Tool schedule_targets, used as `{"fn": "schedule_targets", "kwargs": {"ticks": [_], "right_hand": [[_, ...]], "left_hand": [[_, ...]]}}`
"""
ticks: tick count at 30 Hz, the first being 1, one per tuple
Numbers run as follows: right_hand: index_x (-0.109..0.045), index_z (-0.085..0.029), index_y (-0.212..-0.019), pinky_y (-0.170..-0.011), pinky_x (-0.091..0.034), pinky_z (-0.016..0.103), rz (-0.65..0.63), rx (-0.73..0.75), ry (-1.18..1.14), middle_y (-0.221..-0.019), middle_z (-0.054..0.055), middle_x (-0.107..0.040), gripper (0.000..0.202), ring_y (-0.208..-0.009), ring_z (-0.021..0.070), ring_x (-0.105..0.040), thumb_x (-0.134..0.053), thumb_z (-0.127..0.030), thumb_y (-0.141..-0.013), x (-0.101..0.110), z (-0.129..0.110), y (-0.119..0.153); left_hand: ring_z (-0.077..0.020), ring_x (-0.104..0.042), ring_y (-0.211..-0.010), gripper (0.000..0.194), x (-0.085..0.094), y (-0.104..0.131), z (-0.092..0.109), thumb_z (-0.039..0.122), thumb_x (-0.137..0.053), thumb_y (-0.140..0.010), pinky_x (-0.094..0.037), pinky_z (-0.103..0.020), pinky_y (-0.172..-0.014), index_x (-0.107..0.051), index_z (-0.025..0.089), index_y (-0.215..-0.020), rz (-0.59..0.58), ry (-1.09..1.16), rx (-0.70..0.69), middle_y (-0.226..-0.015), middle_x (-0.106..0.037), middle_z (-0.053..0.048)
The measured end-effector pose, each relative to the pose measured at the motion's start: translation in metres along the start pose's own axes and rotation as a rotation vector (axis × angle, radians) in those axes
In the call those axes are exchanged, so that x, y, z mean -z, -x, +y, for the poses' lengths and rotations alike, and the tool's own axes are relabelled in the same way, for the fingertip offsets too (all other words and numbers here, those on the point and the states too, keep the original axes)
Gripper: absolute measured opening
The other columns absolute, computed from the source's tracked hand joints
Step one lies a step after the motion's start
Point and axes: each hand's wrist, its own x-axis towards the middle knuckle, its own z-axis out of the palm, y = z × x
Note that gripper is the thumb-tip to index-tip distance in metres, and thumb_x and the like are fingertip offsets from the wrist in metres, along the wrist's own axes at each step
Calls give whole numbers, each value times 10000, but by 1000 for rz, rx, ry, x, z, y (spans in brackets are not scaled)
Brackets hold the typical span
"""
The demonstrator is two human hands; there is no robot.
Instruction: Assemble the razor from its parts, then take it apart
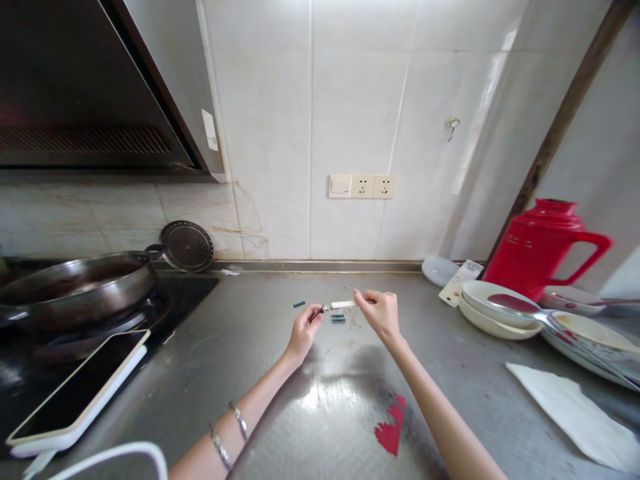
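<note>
Both our forearms angle inward from the near edge of the table (240,360) toward its far edge. Our left hand (303,328) pinches, thumb and fingers pointing right; our right hand (381,311) is curled closed, knuckles up, near the left.

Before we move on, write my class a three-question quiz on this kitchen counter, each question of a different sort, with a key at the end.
1. Multiple choice: What is the large pan sitting on?
A) a stack of plates
B) the black stove
C) the white paper

2. True or false: Both bracelets are on the left arm.

3. Fill in the blank: The jug near the right end of the counter is coloured ____.

Key: 1. B; 2. True; 3. red
</note>
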Motion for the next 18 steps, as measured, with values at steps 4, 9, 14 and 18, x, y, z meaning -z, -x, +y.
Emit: {"fn": "schedule_targets", "kwargs": {"ticks": [4, 9, 14, 18], "right_hand": [[-442, -158, -398, -516, -282, 203, -124, 66, -13, -368, -26, -362, 522, -415, 69, -352, -399, -521, -770, -5, -1, 4], [-409, -159, -390, -483, -254, 204, -107, 24, -2, -371, -26, -331, 532, -423, 71, -320, -408, -541, -760, -2, 13, 0], [-394, -158, -413, -470, -242, 201, -140, 30, -59, -409, -36, -300, 520, -429, 63, -290, -401, -508, -797, -7, 6, 4], [-389, -157, -403, -446, -224, 202, -167, -10, -51, -412, -35, -294, 516, -423, 63, -303, -437, -510, -777, -11, 16, 6]], "left_hand": [[-139, -457, -684, 213, -1, -1, 1, 369, -555, -752, -339, -225, -654, -591, 168, -812, 0, -12, -3, -693, -533, -2], [-138, -463, -706, 199, 0, -1, 0, 349, -551, -758, -337, -222, -663, -582, 169, -834, 13, -3, -6, -729, -543, -6], [-128, -442, -688, 174, -2, 1, -2, 328, -528, -783, -324, -214, -647, -570, 167, -835, -29, 1, -15, -707, -517, 3], [-124, -446, -689, 180, 0, -1, 2, 337, -538, -779, -327, -213, -648, -570, 169, -835, -5, 20, -11, -713, -521, 0]]}}
